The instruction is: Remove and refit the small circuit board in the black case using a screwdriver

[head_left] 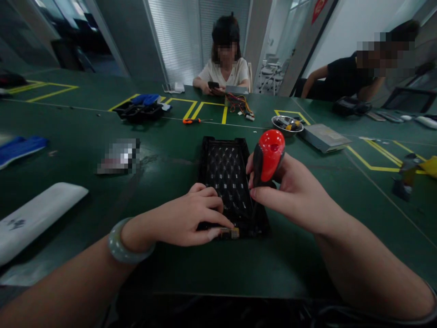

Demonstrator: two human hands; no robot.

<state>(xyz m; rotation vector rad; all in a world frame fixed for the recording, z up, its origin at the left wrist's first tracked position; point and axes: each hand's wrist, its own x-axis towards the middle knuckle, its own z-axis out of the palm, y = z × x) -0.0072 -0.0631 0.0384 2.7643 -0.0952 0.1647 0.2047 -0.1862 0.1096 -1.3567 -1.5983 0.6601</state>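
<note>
A black plastic panel (pixel 227 175) with a quilted-looking surface lies in front of me on the green table. My left hand (pixel 201 214) rests over its near left corner. Thumb and index finger pinch a small circuit board (pixel 229 233) with a yellowish connector at the panel's near edge. My right hand (pixel 283 182) is closed around a screwdriver with a red and black handle (pixel 271 155), held upright above the panel's right side. The screwdriver's tip is too dark to make out against the panel.
An orange screwdriver (pixel 191 121), a black tray with blue gloves (pixel 139 109), a metal bowl of parts (pixel 287 124) and a grey metal box (pixel 326 138) lie farther back. A long white pad (pixel 41 218) is at left. Two people sit across the table.
</note>
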